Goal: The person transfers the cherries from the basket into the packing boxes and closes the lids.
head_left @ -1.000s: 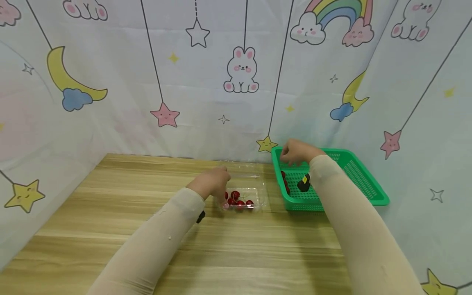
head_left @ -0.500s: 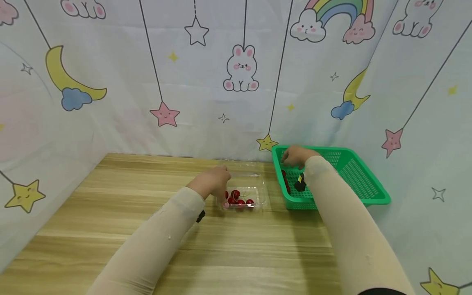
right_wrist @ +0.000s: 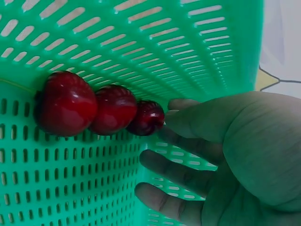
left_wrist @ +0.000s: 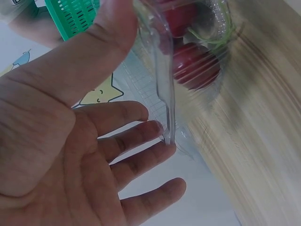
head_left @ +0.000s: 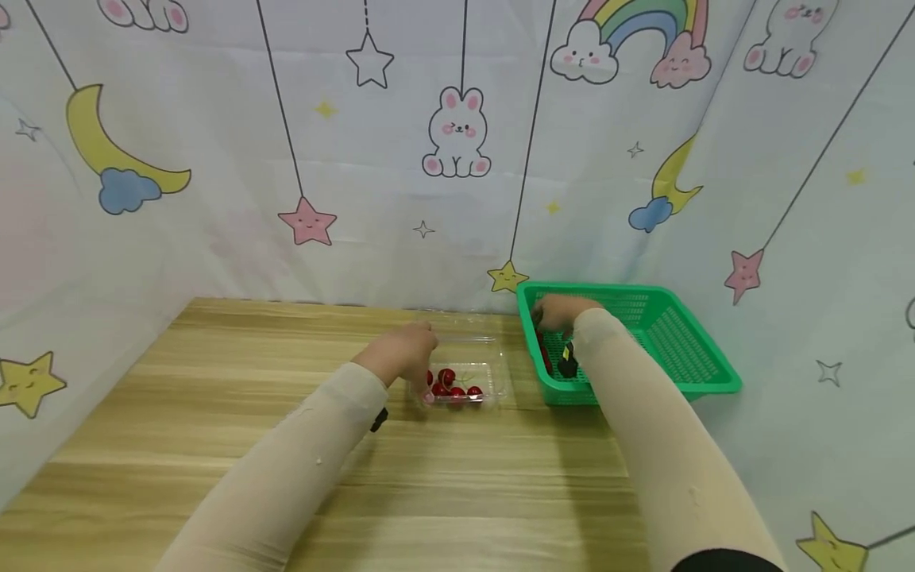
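Note:
In the head view my left hand [head_left: 402,353] holds the left end of a clear plastic box [head_left: 493,377], thumb at the front and fingers farther back. Several red cherries [head_left: 457,395] lie inside the box. The left wrist view shows the fingertips against its thin edge. My right hand [head_left: 565,311] is down inside a green basket [head_left: 686,338], near its left wall. In the right wrist view three cherries [right_wrist: 113,110] lie in a row along the basket wall. The right thumb tip is right at the smallest-looking one [right_wrist: 149,117], with the other fingers spread below.
The wooden table [head_left: 214,397] runs up to a white cloth backdrop [head_left: 357,159] printed with stars, moons and rabbits. The box's lid [head_left: 461,324] stands open at its back. The basket sits at the table's right side, against the cloth.
My right hand has moved down from above the basket's back left rim into the basket, toward the cherries there. The left hand stays at the box. The head view has shifted slightly.

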Motion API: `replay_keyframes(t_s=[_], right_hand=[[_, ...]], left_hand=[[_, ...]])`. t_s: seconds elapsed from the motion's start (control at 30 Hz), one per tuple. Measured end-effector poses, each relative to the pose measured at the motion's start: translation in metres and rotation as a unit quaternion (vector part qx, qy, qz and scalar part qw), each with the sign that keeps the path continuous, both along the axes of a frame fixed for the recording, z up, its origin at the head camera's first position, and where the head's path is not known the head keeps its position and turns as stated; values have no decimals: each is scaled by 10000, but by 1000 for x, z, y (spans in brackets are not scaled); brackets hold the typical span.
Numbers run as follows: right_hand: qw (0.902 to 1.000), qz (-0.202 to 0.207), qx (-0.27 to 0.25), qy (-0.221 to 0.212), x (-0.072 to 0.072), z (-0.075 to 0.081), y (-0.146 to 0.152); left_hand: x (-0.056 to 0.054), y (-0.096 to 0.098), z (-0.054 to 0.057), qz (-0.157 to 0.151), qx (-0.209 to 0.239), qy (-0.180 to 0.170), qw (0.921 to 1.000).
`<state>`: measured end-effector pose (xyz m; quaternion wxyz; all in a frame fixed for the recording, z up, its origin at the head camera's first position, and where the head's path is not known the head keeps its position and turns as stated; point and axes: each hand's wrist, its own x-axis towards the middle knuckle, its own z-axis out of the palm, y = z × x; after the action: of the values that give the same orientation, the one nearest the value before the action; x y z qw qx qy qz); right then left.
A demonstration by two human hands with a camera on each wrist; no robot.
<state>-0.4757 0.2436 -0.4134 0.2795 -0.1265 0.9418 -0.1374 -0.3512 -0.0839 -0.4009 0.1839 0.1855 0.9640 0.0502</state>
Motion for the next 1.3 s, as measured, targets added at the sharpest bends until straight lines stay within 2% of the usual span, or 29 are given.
replay_keyframes(t_s=[0.2,0.4,0.73,0.87,1.0,1.1,1.3], right_hand=[[10000,4,33,30,0,-6,-5],[9999,-107,-94,-53,-1,-9,-2],[9999,68,-91,52,2,-4,-4],[9998,133,-128,122,2,6,-1],[9994,106,-158,305,6,23,3],[9983,61,-167,562,15,39,4],[9940,220,-147,1062,33,69,-4]], left_hand=[[0,-4,0,52,39,-27,10000],[1,-3,3,-51,-29,31,10000],[1,-2,3,-38,7,29,10000],[0,-3,2,-5,22,-5,10000],[1,-2,1,27,19,-20,10000],[1,-2,1,25,28,-9,10000],[1,-3,1,13,7,23,10000]])
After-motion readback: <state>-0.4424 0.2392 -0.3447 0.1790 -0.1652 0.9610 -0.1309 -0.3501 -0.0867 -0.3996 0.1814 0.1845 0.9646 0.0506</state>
